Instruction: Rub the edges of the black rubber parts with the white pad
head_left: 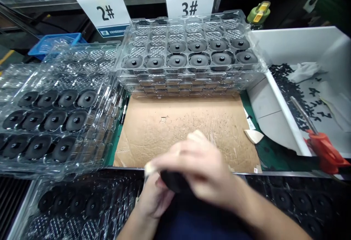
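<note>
Close to my body, just past the cardboard's front edge, my two hands meet at a dark round part (175,180). My right hand (199,163) curls over it from above, its fingers smeared by motion. From below and to the left, my left hand (157,198) grips the same part; some of its fingers are hidden behind the right hand. A pale cover shows on one fingertip. Black round parts with a small central hub sit in the clear tray stack (189,75) at the back and the left tray stack (82,123).
Under the trays lies a cardboard sheet (181,123). To the right stands a white bin (279,104) with small black pieces (296,93) and a red-handled tool (323,148). A wooden wedge (254,136) lies beside the cardboard. More filled trays (74,203) sit lower left.
</note>
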Available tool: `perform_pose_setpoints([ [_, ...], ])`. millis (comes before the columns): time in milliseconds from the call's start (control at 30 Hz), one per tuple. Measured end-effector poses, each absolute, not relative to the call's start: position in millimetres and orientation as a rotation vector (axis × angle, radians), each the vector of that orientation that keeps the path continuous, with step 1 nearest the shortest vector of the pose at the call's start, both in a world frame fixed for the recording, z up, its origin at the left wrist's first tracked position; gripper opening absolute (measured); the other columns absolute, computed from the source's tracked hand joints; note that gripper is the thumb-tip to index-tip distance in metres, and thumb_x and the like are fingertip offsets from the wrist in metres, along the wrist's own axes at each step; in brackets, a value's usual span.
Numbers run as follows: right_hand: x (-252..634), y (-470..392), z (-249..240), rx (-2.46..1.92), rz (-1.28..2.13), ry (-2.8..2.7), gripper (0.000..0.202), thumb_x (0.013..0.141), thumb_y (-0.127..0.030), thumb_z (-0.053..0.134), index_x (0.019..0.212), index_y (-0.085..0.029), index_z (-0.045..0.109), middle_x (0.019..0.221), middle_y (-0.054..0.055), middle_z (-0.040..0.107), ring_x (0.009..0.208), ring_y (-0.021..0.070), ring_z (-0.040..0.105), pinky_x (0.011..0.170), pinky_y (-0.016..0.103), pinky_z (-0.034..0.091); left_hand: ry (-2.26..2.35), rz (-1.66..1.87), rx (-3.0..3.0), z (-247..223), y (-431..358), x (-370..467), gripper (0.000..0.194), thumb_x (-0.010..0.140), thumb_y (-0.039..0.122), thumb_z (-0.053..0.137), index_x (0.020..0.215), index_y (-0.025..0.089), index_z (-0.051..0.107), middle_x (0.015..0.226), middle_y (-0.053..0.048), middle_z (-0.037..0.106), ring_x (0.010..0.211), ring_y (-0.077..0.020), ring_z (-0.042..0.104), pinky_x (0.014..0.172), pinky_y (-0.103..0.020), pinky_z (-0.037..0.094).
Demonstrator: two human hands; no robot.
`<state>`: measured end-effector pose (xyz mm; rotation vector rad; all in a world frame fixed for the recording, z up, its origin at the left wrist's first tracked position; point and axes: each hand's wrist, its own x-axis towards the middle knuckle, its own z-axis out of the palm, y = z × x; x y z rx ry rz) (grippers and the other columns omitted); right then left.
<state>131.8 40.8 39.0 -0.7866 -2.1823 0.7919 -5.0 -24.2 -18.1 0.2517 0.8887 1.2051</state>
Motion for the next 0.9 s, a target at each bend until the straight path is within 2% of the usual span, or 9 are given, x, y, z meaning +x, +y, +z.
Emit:
perform_pose_setpoints([
  [133,150,48,-5,-1.343,0.905,-2.01,0.026,0.087,-0.017,0.048,0.105,-0.03,0.06,0.09,-0.003,0.066,0.078,0.0115,0.054,0.068,0.024,0.039,0.769,1.2,0.227,-17,-19,-17,0.058,0.055,0.037,0.075,0.11,0.029,0.059,0.117,-0.003,0.062,0.098,-0.0225,0.061,0.089,-0.03,0.046],
  [233,155,35,-48,-1.386,0.893,-2.102,0.025,0.086,-0.018,0.048,0.105,-0.027,0.061,0.085,-0.001,0.067,0.072,0.0133,0.053,0.068,0.027,0.04,0.722,1.2,0.213,-17,-18,-23,0.058,0.057,0.039,0.073,0.112,0.028,0.057,0.119,-0.004,0.06,0.103,-0.0232,0.059,0.091,-0.03,0.044],
  [333,152,23,-70,-1.357,0.908,-2.161,0.022,0.084,-0.016,0.049,0.095,-0.025,0.066,0.076,0.001,0.067,0.068,0.0149,0.051,0.067,0.03,0.039,0.733,1.201,0.197,-18,-19,-23,0.056,0.058,0.038,0.072,0.111,0.029,0.057,0.117,-0.003,0.061,0.109,-0.0233,0.056,0.092,-0.029,0.043],
  [433,150,26,-52,-1.403,0.892,-2.124,0.022,0.085,-0.018,0.048,0.099,-0.025,0.064,0.077,0.001,0.066,0.07,0.0159,0.052,0.067,0.03,0.04,0.714,1.185,0.19,-17,-19,-20,0.056,0.059,0.037,0.072,0.112,0.029,0.057,0.119,-0.002,0.061,0.106,-0.0234,0.057,0.092,-0.03,0.044],
  [500,147,28,-21,-1.417,0.894,-2.005,0.024,0.087,-0.02,0.046,0.107,-0.025,0.059,0.089,0.002,0.066,0.076,0.0145,0.054,0.067,0.028,0.042,0.707,1.188,0.191,-16,-19,-17,0.056,0.059,0.037,0.072,0.112,0.029,0.057,0.117,-0.001,0.062,0.101,-0.0219,0.06,0.092,-0.03,0.045],
  [600,138,22,26,-1.2,0.896,-1.896,0.03,0.088,-0.018,0.045,0.117,-0.021,0.052,0.103,0.003,0.062,0.086,0.0124,0.056,0.071,0.024,0.044,0.734,1.19,0.173,-16,-20,-14,0.047,0.063,0.034,0.071,0.109,0.028,0.059,0.11,-0.001,0.065,0.097,-0.0158,0.061,0.087,-0.023,0.046],
  [700,129,15,50,-0.981,0.994,-2.108,0.029,0.087,-0.015,0.044,0.114,-0.018,0.054,0.093,0.003,0.064,0.082,0.0131,0.057,0.074,0.025,0.045,0.757,1.119,0.142,-19,-22,-13,0.042,0.066,0.028,0.07,0.107,0.027,0.061,0.108,0.0,0.066,0.101,-0.0156,0.059,0.087,-0.022,0.046],
  [800,121,19,50,-1.028,1.158,-2.271,0.024,0.086,-0.014,0.045,0.103,-0.021,0.06,0.085,0.001,0.063,0.076,0.0128,0.057,0.068,0.024,0.045,0.771,1.142,0.121,-20,-23,-13,0.041,0.064,0.026,0.072,0.104,0.03,0.062,0.106,0.002,0.067,0.099,-0.0147,0.06,0.085,-0.021,0.048],
  [900,112,24,44,-1.046,0.952,-2.151,0.028,0.087,-0.016,0.041,0.111,-0.016,0.057,0.085,0.005,0.062,0.077,0.0153,0.056,0.071,0.028,0.045,0.747,1.157,0.092,-15,-22,-13,0.033,0.067,0.026,0.07,0.099,0.028,0.065,0.103,0.004,0.068,0.095,-0.0109,0.061,0.079,-0.015,0.048],
])
